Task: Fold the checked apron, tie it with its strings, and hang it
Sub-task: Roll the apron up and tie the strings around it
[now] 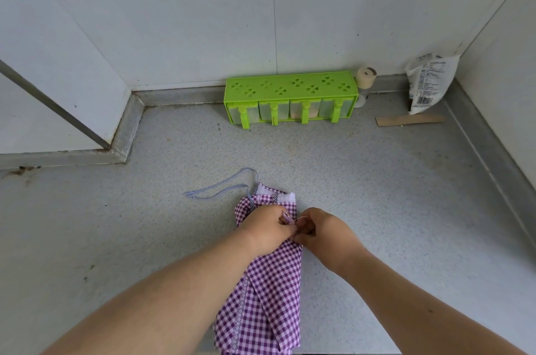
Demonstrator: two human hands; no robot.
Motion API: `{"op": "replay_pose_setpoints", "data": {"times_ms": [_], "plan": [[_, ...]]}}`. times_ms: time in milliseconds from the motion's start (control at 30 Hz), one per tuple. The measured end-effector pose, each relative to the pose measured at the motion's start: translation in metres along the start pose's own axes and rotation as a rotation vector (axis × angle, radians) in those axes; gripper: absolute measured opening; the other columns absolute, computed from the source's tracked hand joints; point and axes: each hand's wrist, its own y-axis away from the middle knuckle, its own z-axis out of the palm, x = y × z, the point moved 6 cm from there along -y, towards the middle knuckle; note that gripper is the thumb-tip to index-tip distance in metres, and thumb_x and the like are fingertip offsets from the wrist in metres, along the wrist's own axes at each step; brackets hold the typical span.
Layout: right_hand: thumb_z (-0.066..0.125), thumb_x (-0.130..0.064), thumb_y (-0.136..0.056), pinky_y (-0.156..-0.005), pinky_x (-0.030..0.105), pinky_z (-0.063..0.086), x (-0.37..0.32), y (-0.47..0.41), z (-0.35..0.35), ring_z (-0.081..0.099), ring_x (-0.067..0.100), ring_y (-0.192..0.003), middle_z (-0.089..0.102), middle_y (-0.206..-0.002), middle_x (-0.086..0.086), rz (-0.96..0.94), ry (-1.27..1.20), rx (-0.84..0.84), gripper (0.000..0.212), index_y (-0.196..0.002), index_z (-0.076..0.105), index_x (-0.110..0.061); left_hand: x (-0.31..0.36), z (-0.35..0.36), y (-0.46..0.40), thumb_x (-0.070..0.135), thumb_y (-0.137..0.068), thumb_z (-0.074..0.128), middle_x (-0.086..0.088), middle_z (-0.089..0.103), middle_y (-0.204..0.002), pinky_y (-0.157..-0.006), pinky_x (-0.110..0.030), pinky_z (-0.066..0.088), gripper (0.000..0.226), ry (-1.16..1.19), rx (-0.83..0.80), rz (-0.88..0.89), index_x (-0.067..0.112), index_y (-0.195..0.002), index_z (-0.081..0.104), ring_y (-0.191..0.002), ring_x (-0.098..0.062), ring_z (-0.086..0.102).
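The purple-and-white checked apron [269, 296] lies folded into a long narrow strip on the grey countertop [377, 195], running from the near edge away from me. My left hand [265, 228] and my right hand [322, 228] meet on top of the strip near its far end, fingers pinched on a thin apron string [290, 219] between them. A loop of pale blue striped string [220, 189] trails loose on the counter to the far left of the apron's white top hem [285, 197].
A green spice rack [290, 96] with several clear drawers stands against the back wall. Beside it are a small beige-capped jar [366, 79], a white plastic bag [429, 82] in the corner and a cardboard strip [409, 120]. A raised ledge [124, 134] borders the left.
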Motion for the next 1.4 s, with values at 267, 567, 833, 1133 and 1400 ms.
{"op": "replay_pose_setpoints", "data": {"times_ms": [267,567,833,1133,1400], "plan": [[0.068,-0.023,-0.096,-0.068,0.012,0.038,0.023,0.0,-0.015,0.052,0.002,-0.081,0.056,-0.092,-0.015,-0.135,0.246,0.117,0.012,-0.092,0.07,-0.034,0.003,-0.013,0.013,0.042,-0.099,0.068,0.013,0.074,-0.101,-0.09,-0.036,0.059,0.015,-0.232,0.0,0.154,0.031,-0.105,0.075,-0.091,-0.006,0.069],[0.074,-0.023,-0.09,-0.071,0.022,0.05,-0.019,-0.006,-0.014,0.059,0.007,-0.079,0.064,-0.087,-0.014,-0.36,0.161,0.353,0.006,-0.093,0.072,-0.027,0.015,-0.012,0.023,0.038,-0.103,0.061,0.008,0.071,-0.106,-0.087,-0.032,0.056,0.018,-0.372,0.107,0.256,0.022,-0.108,0.07,-0.092,-0.01,0.067],[0.072,-0.012,-0.09,-0.081,0.017,0.054,-0.002,-0.001,0.012,0.066,-0.002,-0.093,0.069,-0.099,-0.021,-0.25,-0.143,0.231,0.025,-0.096,0.073,-0.036,0.014,-0.015,0.021,0.033,-0.104,0.06,0.007,0.07,-0.105,-0.088,-0.033,0.056,0.013,-0.319,0.111,0.274,0.021,-0.106,0.067,-0.093,-0.01,0.066],[0.074,-0.011,-0.09,-0.087,0.024,0.057,0.0,0.006,0.018,0.071,-0.001,-0.096,0.075,-0.103,-0.019,-0.125,-0.475,0.226,0.031,-0.11,0.067,-0.033,0.013,-0.021,0.02,0.033,-0.104,0.061,0.007,0.064,-0.105,-0.088,-0.03,0.051,0.013,-0.256,0.152,0.299,0.021,-0.103,0.065,-0.097,-0.011,0.062],[0.061,-0.015,-0.098,-0.086,0.043,0.059,-0.01,-0.003,0.028,0.072,0.015,-0.092,0.075,-0.099,-0.008,-0.109,-0.396,-0.001,0.022,-0.103,0.055,-0.036,0.009,-0.024,0.018,0.029,-0.1,0.068,0.012,0.058,-0.105,-0.096,-0.024,0.046,0.013,-0.275,0.138,0.319,0.018,-0.101,0.073,-0.109,-0.011,0.062]]}}
